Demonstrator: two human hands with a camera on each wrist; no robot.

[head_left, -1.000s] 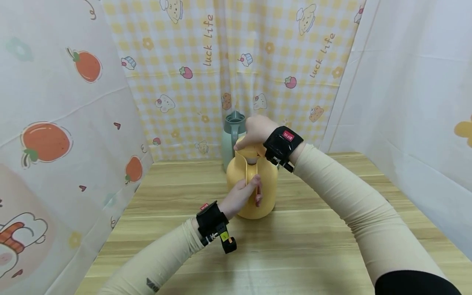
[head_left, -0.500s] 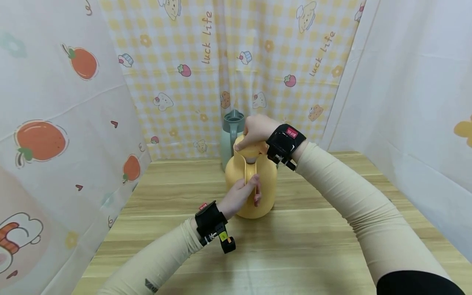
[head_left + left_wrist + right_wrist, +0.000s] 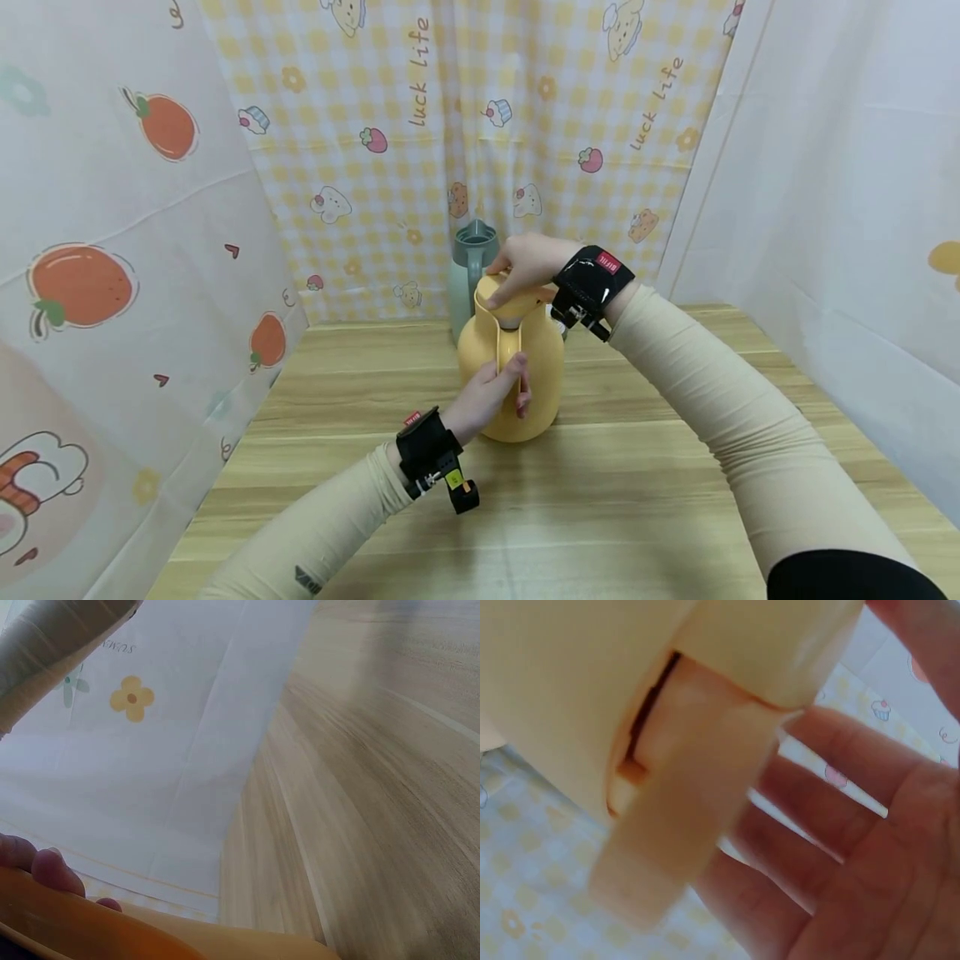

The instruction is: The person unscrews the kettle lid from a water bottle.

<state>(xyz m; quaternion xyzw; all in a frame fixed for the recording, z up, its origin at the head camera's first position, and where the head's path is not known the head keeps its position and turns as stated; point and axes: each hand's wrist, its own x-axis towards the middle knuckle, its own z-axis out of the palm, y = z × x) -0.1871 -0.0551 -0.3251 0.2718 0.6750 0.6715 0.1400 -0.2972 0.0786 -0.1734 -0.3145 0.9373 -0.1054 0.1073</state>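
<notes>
A yellow vacuum jug (image 3: 546, 375) stands upright on the table in the head view. My left hand (image 3: 483, 400) grips its handle (image 3: 509, 343), the thumb along the near side; the left wrist view catches only a few fingertips (image 3: 56, 871) over the yellow edge. On top, my right hand (image 3: 534, 260) holds the jug's lid (image 3: 519, 307) between thumb and fingers. In the right wrist view the lid (image 3: 780, 645) has a projecting tab (image 3: 682, 817), and several fingers (image 3: 840, 750) reach round its side. The palm covers part of the lid in the head view.
Close behind the yellow jug is a green jug (image 3: 461, 292) with its top uncovered, partly hidden. A patterned curtain (image 3: 360, 208) hangs at the back, and white cloth walls (image 3: 847, 208) flank the wooden table (image 3: 360, 367).
My right hand has turned on the lid: its wrist has shifted right, and the thumb has slid right across the lid's near side. The left hand keeps its hold on the handle.
</notes>
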